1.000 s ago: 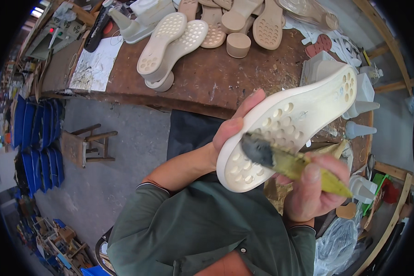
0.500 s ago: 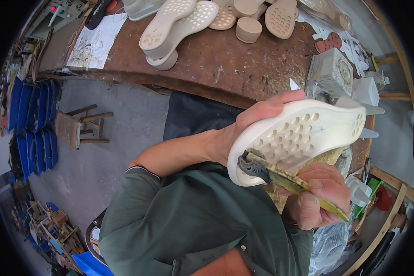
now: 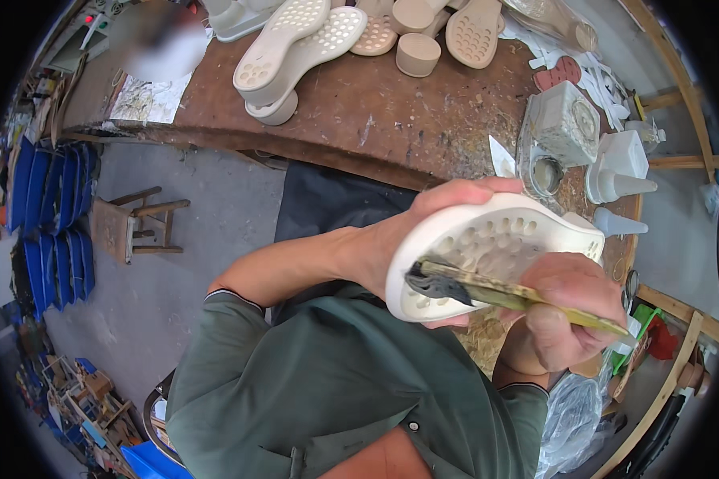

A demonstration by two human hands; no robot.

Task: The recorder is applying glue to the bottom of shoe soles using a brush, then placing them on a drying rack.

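Note:
A cream shoe sole (image 3: pixel 475 243), its inner face dotted with round hollows, is held tilted in front of my chest. My left hand (image 3: pixel 385 243) grips its wider end, fingers over the far edge and fingertips showing below the near rim. In my right hand (image 3: pixel 575 307) is a flat, yellowish glue brush (image 3: pixel 495 294), pinched by its handle. The brush's dark grey, curled tip rests at the hollows near the wider end of the sole. My right hand hides part of the sole's narrower end.
Several similar soles (image 3: pixel 284 60) and a loose heel block (image 3: pixel 418 56) lie on the brown workbench (image 3: pixel 335 132). A clear plastic container (image 3: pixel 563 124), a small round pot (image 3: pixel 546 174) and a pale pointed blade (image 3: pixel 501 156) are at its right. A wooden stool (image 3: pixel 136 223) stands left.
The sole has shifted slightly left and tipped flatter. My right hand has moved up and right, over the sole's edge, and the brush handle lies more level.

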